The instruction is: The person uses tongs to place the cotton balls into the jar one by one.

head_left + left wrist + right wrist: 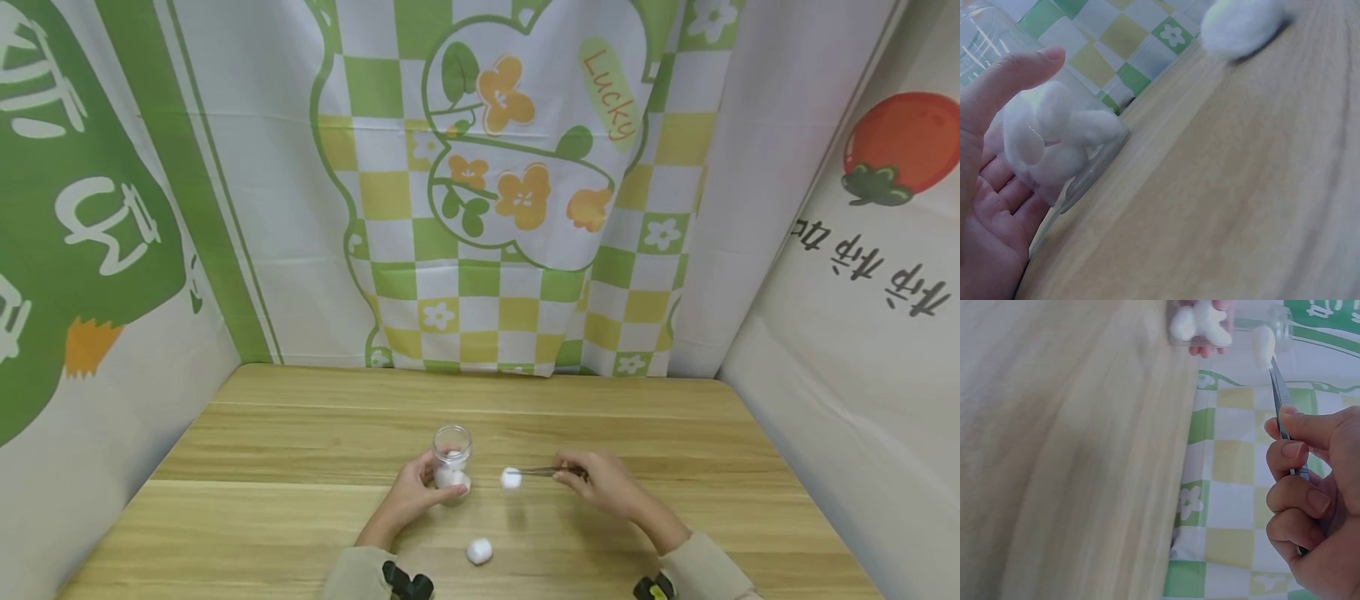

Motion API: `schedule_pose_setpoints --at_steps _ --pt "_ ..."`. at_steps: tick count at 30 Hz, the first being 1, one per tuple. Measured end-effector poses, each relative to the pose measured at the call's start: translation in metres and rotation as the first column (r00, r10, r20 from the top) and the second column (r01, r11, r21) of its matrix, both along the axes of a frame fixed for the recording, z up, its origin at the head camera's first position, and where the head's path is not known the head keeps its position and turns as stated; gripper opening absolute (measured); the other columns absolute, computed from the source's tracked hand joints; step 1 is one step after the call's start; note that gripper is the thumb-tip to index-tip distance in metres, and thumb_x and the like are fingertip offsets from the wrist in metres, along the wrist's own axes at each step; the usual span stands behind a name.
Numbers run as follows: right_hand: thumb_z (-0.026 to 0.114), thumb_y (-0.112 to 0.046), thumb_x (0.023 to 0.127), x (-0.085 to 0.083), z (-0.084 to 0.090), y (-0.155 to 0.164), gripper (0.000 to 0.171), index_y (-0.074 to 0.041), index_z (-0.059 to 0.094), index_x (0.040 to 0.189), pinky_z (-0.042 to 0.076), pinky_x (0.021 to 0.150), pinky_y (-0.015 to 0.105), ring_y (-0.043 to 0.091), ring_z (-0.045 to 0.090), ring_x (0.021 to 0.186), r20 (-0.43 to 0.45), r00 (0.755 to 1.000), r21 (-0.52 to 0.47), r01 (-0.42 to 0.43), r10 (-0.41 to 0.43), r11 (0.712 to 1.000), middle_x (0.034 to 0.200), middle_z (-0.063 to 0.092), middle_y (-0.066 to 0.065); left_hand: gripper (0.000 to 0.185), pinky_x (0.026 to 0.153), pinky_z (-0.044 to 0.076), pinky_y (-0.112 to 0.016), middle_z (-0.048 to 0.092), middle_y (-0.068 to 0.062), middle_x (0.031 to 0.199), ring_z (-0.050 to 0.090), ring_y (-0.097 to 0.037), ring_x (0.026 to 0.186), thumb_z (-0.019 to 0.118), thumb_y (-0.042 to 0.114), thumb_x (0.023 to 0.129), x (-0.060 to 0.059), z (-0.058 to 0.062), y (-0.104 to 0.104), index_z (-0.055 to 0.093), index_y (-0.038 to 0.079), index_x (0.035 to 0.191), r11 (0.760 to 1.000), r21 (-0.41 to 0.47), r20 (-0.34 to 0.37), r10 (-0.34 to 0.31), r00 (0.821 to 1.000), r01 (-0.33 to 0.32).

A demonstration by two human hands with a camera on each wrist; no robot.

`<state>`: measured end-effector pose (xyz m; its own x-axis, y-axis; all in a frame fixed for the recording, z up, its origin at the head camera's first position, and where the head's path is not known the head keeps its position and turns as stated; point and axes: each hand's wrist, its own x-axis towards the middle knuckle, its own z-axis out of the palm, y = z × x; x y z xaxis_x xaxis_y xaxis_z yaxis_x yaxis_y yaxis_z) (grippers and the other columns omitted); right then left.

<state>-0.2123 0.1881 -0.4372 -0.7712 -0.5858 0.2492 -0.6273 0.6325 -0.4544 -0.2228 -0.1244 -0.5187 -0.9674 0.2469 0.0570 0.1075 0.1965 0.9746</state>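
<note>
Item 1: your left hand point(417, 493), fingers and thumb curled round the lower part of a small clear glass jar point(452, 454). The jar stands upright on the wooden table point(285, 467), mouth open, with several white cotton balls point(1054, 134) packed in its bottom against your palm. No label shows on the glass.

Item 2: your right hand point(603, 483), thumb and fingers pinched on metal tweezers point(542, 472). The tips point toward your left hand and grip one cotton ball point(511, 478), held in the air between your two hands, just beside the jar and not touching it.

Item 3: a loose cotton ball point(479, 551), lying on the table nearer to you than either hand, between your forearms.

Item 4: printed backdrop cloth point(525, 208) beyond your hands, green, yellow and white checks with orange flowers; the word "Lucky" reads in orange on a pale green oval. The panel past your right hand carries a red tomato and dark characters that I cannot read; the panel past your left hand has white characters on green, also unreadable.
</note>
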Motion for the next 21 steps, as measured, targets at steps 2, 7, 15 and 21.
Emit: schedule_pose_setpoints --at_steps 2,7,15,21 --pt "0.062 -0.018 0.093 -0.001 0.003 -0.001 0.007 -0.012 0.065 0.093 0.04 0.052 0.012 -0.009 0.04 0.06 -0.001 1.0 -0.017 0.001 -0.001 1.0 0.071 0.066 0.004 0.061 0.099 0.04 -0.008 0.061 -0.018 0.133 0.056 -0.028 0.126 0.079 0.017 0.079 0.0 0.0 0.0 0.053 0.006 0.133 1.0 -0.001 0.0 -0.001 1.0 0.001" --pt "0.062 -0.016 0.092 -0.001 0.01 -0.004 0.006 -0.011 0.065 0.093 0.038 0.049 0.012 -0.009 0.037 0.058 -0.014 1.0 -0.046 -0.015 0.015 0.999 0.068 0.063 -0.001 0.06 0.104 0.043 -0.016 0.06 -0.017 0.133 0.056 -0.025 0.125 0.078 0.017 0.08 0.0 0.0 0.0 0.053 0.006 0.133 1.0 -0.013 -0.011 -0.001 1.0 0.001" --pt "0.061 -0.017 0.093 -0.001 0.014 -0.007 0.005 -0.012 0.064 0.093 0.035 0.048 0.012 -0.009 0.035 0.056 -0.012 1.0 -0.051 -0.016 0.016 0.999 0.066 0.061 -0.003 0.059 0.108 0.047 -0.04 0.063 -0.017 0.13 0.06 -0.017 0.12 0.079 0.024 0.079 0.001 -0.002 0.0 0.055 0.007 0.13 1.0 -0.03 -0.082 0.003 0.997 -0.005" --pt "0.061 -0.017 0.093 -0.002 0.018 -0.012 0.006 -0.012 0.065 0.096 0.037 0.048 0.012 -0.009 0.036 0.055 -0.015 1.0 -0.043 0.005 -0.006 0.999 0.065 0.061 -0.005 0.058 0.108 0.047 -0.043 0.064 -0.018 0.128 0.061 -0.021 0.119 0.079 0.025 0.079 0.001 -0.004 -0.001 0.055 0.006 0.129 0.999 -0.04 -0.121 0.002 0.993 -0.007"
